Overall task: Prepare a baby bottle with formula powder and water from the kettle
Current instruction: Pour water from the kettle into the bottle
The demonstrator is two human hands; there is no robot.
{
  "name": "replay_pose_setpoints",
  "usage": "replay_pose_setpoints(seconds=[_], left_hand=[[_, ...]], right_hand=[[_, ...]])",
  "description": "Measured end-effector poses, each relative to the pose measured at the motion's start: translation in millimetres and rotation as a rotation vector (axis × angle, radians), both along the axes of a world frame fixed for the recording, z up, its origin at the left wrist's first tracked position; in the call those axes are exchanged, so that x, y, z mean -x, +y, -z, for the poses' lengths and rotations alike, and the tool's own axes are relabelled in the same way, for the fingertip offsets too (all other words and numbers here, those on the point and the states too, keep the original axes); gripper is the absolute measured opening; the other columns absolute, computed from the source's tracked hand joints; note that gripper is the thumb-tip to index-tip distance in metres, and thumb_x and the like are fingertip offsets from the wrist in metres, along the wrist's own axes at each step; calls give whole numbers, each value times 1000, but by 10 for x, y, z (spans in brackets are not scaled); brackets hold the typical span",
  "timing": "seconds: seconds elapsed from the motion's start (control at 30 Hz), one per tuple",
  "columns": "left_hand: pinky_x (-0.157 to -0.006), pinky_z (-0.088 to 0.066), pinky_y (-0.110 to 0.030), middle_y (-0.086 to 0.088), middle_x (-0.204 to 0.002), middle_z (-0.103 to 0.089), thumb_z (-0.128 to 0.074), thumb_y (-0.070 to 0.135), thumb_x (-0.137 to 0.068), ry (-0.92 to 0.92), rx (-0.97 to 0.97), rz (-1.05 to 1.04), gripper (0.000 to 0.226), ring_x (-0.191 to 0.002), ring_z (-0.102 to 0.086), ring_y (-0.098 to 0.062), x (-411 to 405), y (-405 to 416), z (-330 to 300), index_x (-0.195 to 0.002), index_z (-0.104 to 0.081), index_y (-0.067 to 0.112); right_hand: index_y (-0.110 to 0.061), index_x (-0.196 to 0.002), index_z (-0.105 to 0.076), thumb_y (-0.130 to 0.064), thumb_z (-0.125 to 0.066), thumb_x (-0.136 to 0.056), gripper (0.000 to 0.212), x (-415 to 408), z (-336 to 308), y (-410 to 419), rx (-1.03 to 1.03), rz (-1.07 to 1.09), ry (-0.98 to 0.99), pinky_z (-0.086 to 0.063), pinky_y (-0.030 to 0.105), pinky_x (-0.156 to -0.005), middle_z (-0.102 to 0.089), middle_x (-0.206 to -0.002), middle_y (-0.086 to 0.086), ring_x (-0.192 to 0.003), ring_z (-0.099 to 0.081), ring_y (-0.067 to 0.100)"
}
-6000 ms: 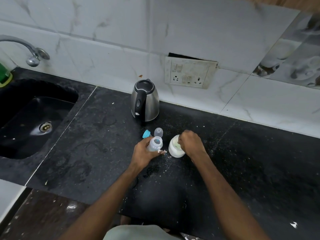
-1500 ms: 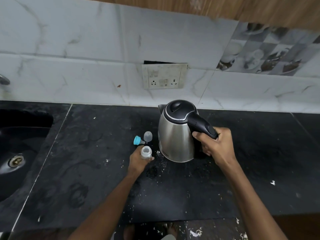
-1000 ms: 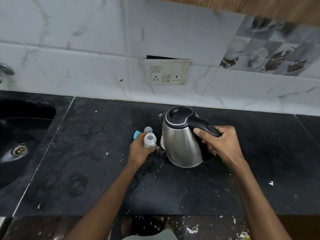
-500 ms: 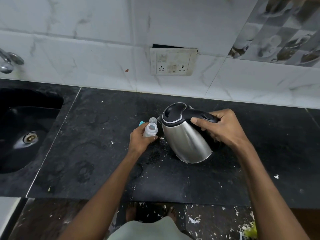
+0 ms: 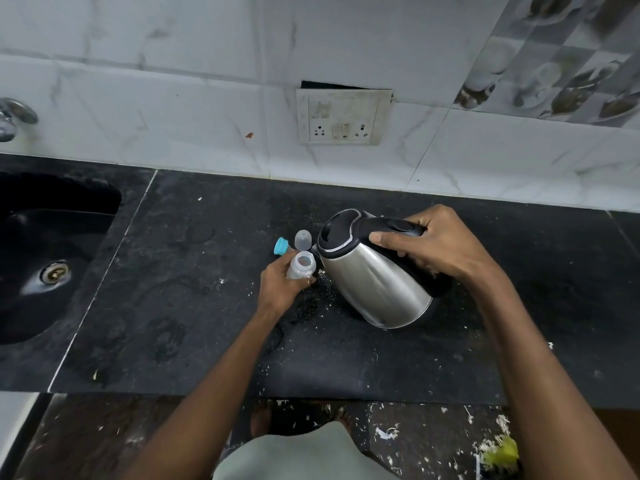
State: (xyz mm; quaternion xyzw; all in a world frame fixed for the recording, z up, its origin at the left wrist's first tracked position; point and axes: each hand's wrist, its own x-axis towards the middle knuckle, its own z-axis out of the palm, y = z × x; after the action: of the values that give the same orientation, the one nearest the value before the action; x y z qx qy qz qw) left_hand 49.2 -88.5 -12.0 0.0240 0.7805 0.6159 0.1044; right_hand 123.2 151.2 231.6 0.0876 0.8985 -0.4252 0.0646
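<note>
- Baby bottle (image 5: 300,267): small, translucent, uncapped; held near the middle of the black countertop (image 5: 194,306), tilted with its open mouth turned toward the kettle spout. Whether its base touches the surface cannot be told.
- Left hand (image 5: 280,285): fingers and thumb are curled round the lower body of the baby bottle; the thumb tip is seen at the bottle's right side.
- Kettle (image 5: 374,275): stainless steel body with black lid and handle; lifted and tipped to the left, its spout brought just beside the mouth of the baby bottle. No stream of water can be made out.
- Right hand (image 5: 440,247): fingers are wrapped round the black handle of the kettle, with the thumb laid along the handle's near side.
- Blue cap (image 5: 280,245): lies on the countertop just behind the baby bottle, toward the back edge.
- Clear teat cover (image 5: 303,239): stands upright beside the blue cap, between it and the kettle lid.
- Spilled white powder (image 5: 323,275): scattered on the countertop between the baby bottle and the kettle.
- Sink (image 5: 52,271): black basin set at the left end of the countertop.
- Socket plate (image 5: 343,116): fixed to the white tiled wall above the back edge.
</note>
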Motion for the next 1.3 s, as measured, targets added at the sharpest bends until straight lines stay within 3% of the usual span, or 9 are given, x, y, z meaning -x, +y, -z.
replay_pose_setpoints(seconds=[0.23, 0.57, 0.8, 0.97, 1.1, 1.3], left_hand=[[-97, -60, -45, 12, -104, -80, -92, 12, -68, -18, 21, 12, 54, -100, -75, -14, -42, 16, 74, -115, -73, 30], [-95, -61, -46, 11, -108, -79, -91, 10, -71, 1, 13, 39, 55, -102, -75, -15, -81, 13, 109, -118, -72, 29], [-94, -60, -32, 12, -107, -79, -93, 10, -70, 19, 29, 39, 56, -102, -75, -9, -78, 11, 98, -118, -73, 30], [-88, -55, -19, 14, -107, -78, -93, 8, -71, 16, 39, 50, 58, -102, -73, -6, -82, 25, 56, -112, -68, 41], [-84, -53, -12, 13, -106, -79, -94, 9, -69, 12, 48, 59, 58, -100, -74, -6, -89, 47, 84, -117, -71, 33], [-89, -58, -23, 13, -105, -79, -94, 11, -68, 14, 41, 60, 57, -99, -74, -6, -93, 45, 159, -118, -73, 30]], right_hand=[[-9, -60, -64, -61, -84, -76, 58, 28, -44, -22, -45, -34, -52, -35, 27, -48, -49, -48, 3, -44, -41, 17], [-1, -66, -66, -62, -83, -76, 64, 34, -102, -64, -75, -76, -86, -37, 28, -47, -52, -49, 4, -43, -43, 17], [-2, -66, -66, -61, -83, -77, 62, 52, -153, -95, -111, -87, -100, -37, 26, -46, -52, -47, 1, -41, -43, 16], [-4, -64, -67, -59, -83, -78, 59, 51, -167, -98, -128, -91, -107, -37, 25, -46, -53, -46, -1, -40, -44, 15], [-5, -64, -66, -59, -83, -78, 58, 50, -161, -92, -118, -89, -121, -37, 25, -45, -52, -46, -1, -39, -44, 15], [-7, -63, -65, -57, -83, -79, 56, 42, -154, -102, -109, -90, -135, -35, 24, -44, -49, -44, -3, -36, -40, 13]])
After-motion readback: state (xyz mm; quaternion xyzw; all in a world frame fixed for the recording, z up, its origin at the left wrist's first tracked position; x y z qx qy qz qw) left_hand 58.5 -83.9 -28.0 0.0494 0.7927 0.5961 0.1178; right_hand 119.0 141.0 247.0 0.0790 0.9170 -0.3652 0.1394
